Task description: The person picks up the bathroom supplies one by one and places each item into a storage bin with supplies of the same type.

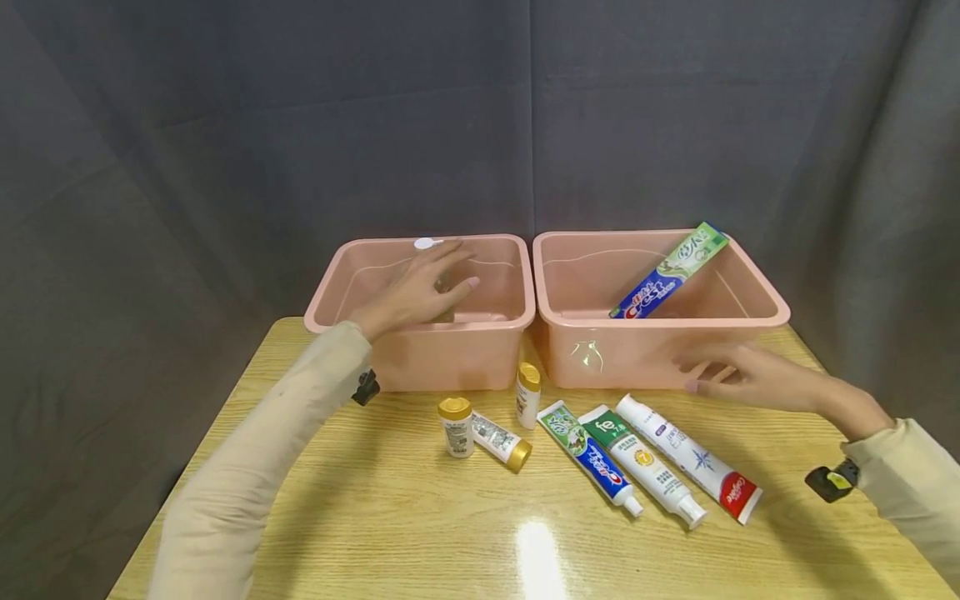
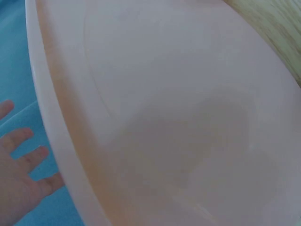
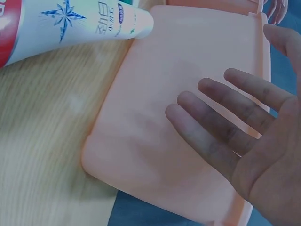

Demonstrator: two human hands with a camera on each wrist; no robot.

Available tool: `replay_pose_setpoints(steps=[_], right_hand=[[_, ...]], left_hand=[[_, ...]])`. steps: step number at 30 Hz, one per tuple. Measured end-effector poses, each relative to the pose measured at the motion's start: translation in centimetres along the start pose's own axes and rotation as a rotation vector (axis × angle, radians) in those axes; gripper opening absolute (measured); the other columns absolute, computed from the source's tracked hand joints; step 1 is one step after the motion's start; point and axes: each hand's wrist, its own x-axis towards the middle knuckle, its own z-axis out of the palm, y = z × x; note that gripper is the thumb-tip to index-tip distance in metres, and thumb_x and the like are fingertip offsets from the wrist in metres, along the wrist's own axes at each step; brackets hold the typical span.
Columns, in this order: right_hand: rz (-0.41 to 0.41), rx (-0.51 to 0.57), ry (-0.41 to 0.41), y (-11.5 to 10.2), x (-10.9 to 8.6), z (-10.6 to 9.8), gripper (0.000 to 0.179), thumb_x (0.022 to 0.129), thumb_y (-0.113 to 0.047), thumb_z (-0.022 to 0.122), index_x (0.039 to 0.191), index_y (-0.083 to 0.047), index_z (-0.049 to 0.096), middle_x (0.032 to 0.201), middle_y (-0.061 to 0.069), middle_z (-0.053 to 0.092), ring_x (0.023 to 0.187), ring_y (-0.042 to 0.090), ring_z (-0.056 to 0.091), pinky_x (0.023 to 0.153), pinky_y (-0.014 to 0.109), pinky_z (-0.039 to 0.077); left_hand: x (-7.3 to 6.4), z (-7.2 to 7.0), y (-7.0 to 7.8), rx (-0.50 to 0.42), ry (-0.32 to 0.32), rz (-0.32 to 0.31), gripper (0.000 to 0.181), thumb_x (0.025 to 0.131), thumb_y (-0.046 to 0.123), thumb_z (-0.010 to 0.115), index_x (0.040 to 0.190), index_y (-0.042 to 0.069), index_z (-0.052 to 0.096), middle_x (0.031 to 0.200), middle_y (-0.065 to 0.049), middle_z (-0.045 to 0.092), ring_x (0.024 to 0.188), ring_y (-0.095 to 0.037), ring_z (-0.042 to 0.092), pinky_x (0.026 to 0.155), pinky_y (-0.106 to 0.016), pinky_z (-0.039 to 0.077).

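Observation:
My left hand is over the left pink bin, fingers stretched out and holding nothing. In the left wrist view its spread fingers show beside the bin's rim. In front of the right pink bin, my right hand hovers with loosely extended fingers and nothing in them. Nearest to it lies a white and red Colgate toothpaste tube, its cap towards the bin. Beside that are a green and white toothpaste tube and a blue and green Crest toothpaste tube.
A Crest toothpaste box leans inside the right bin. Between the tubes and the left hand are small white gold-capped containers: one upright bottle, one lying tube and another bottle by the bins. A white oval thing shows at the left bin's back rim.

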Motion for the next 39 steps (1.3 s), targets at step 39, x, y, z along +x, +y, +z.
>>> replay_pose_setpoints(steps=[39], right_hand=[[0.224, 0.388, -0.147, 3.4, -0.6, 2.5, 0.055, 0.1, -0.017, 0.058, 0.145, 0.005, 0.035, 0.137, 0.033, 0.047, 0.113, 0.043, 0.055, 0.077, 0.047, 0.059]], left_hand=[[2.0, 2.1, 1.9, 0.013, -0.069, 0.057, 0.063, 0.098, 0.062, 0.042, 0.15, 0.027, 0.044, 0.161, -0.006, 0.029, 0.147, -0.025, 0.026, 0.118, -0.051, 0.022]])
